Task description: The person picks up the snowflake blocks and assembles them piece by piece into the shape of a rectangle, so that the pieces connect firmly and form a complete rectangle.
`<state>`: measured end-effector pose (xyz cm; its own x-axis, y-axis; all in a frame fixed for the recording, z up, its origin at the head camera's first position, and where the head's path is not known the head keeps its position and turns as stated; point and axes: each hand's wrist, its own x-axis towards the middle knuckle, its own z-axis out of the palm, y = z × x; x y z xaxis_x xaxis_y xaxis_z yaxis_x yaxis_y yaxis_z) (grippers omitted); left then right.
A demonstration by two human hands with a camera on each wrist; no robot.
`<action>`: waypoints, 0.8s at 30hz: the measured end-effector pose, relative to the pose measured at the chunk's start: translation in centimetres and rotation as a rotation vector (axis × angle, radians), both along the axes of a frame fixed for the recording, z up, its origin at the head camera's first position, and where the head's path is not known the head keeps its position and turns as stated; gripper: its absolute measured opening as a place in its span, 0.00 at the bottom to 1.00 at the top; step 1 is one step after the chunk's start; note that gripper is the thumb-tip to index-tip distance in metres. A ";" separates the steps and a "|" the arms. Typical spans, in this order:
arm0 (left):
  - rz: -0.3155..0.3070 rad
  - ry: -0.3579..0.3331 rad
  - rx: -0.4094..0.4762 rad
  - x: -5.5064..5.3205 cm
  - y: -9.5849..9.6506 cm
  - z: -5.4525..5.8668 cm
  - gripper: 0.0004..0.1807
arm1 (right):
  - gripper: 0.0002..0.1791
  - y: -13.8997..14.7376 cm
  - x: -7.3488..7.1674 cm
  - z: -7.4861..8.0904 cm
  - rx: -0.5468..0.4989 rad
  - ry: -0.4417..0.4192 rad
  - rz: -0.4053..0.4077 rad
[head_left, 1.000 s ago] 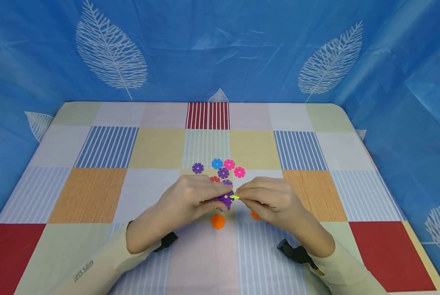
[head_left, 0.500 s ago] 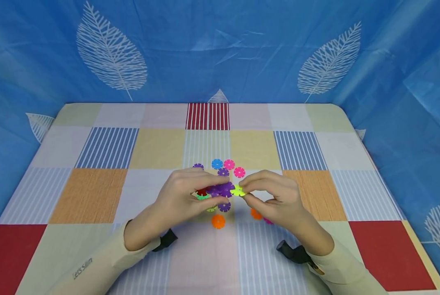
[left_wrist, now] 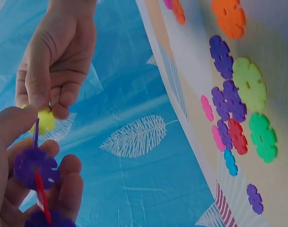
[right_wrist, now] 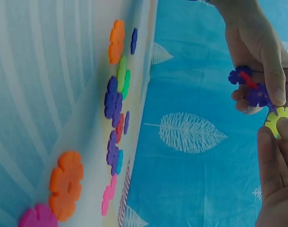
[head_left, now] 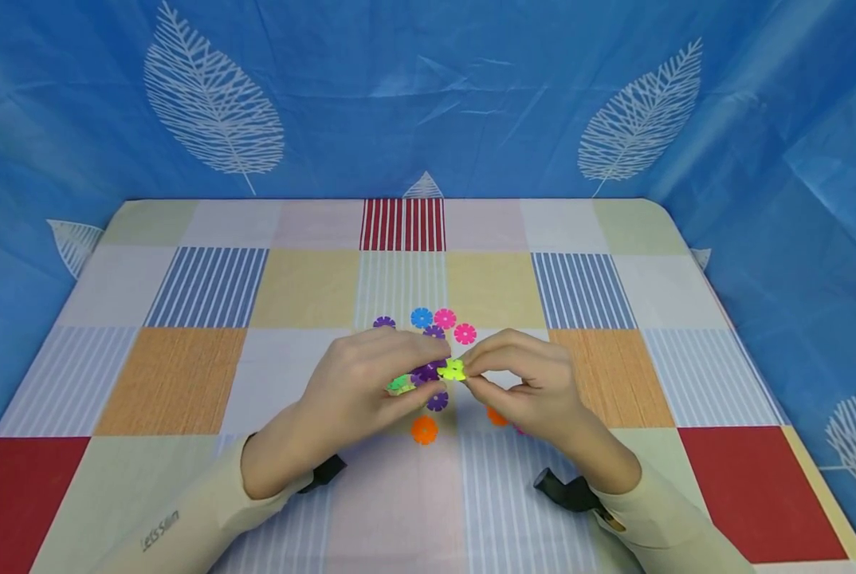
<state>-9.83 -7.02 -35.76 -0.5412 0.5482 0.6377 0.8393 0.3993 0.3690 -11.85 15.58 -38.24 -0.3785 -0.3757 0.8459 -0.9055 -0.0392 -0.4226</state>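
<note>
Over the middle of the table, my left hand (head_left: 378,367) holds a short chain of interlocking snowflake discs. In the left wrist view, the chain shows a purple disc (left_wrist: 33,168) with a red disc (left_wrist: 41,194) slotted across it, and another purple disc (left_wrist: 48,219) below. A further purple disc, seen edge-on, stands at the thumb end. My right hand (head_left: 532,375) pinches a yellow disc (head_left: 453,370) between thumb and fingers. Its edge meets the chain's end purple disc in the right wrist view, where fingers hide part of the yellow disc (right_wrist: 277,119).
Loose discs lie beneath and around the hands: orange (head_left: 424,430), blue (head_left: 422,317), pink (head_left: 465,333), green (left_wrist: 263,137), light yellow-green (left_wrist: 249,84) and several purple ones. A patchwork cloth (head_left: 313,287) covers the table. Blue leaf-print sheeting (head_left: 428,96) hangs behind it.
The yellow disc was edge-on at the purple chain, then showed flatter and farther right. Now it sits slightly left, closer in to the left fingers. Both hands stay near the same spot.
</note>
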 end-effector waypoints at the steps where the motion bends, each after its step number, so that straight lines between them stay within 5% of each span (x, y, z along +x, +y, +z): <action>1: -0.005 0.008 -0.003 0.0 0.1 0.0 0.17 | 0.03 0.0 0.0 -0.1 0.006 -0.012 0.007; 12: -0.038 0.069 -0.023 -0.1 0.3 -0.3 0.11 | 0.05 0.3 -0.1 -0.1 0.088 -0.071 0.039; 18: -0.013 0.053 0.000 -0.2 -0.1 0.0 0.09 | 0.04 2.3 -0.9 0.6 0.229 -0.133 -0.032; 24: 0.003 0.036 -0.010 -0.1 -0.3 0.1 0.08 | 0.13 4.6 -1.9 0.8 0.439 -0.263 -0.091</action>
<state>-9.95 -7.35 -35.65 -0.5193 0.5531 0.6514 0.8510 0.4050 0.3345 -13.78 20.18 -37.39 -0.6051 -0.6292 0.4878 -0.7577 0.2669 -0.5955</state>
